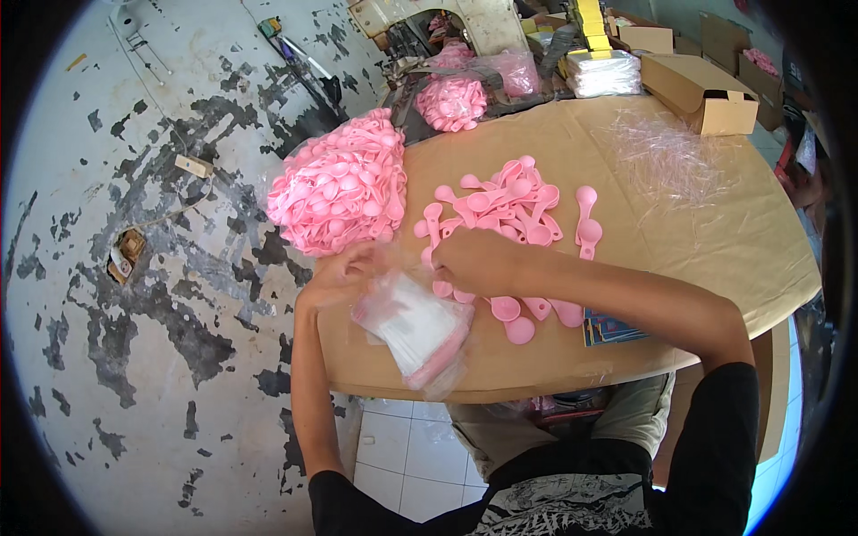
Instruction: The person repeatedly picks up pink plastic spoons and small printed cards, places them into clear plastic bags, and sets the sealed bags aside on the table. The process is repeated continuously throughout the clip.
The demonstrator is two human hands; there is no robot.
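Observation:
My left hand (344, 275) is closed, its fingers bent around the edge of a thin clear plastic bag (386, 257). Just below it, a stack of clear plastic bags (416, 329) with pink edges lies near the table's front edge. My right hand (474, 261) is closed, facing the left one across a small gap. Whatever its fingers hold is hidden. Beyond and beneath my right forearm, loose pink measuring spoons (514, 204) are spread in a pile. Some of them, such as one round scoop (505, 308), lie on the near side of the arm.
A big clear bag of pink spoons (340, 183) stands at the table's left edge. Blue printed cards (612, 329) lie partly under my right forearm. Clear plastic strips (666, 161) and a cardboard box (697, 94) are at the far right. A peeling wall (134, 357) borders the left side.

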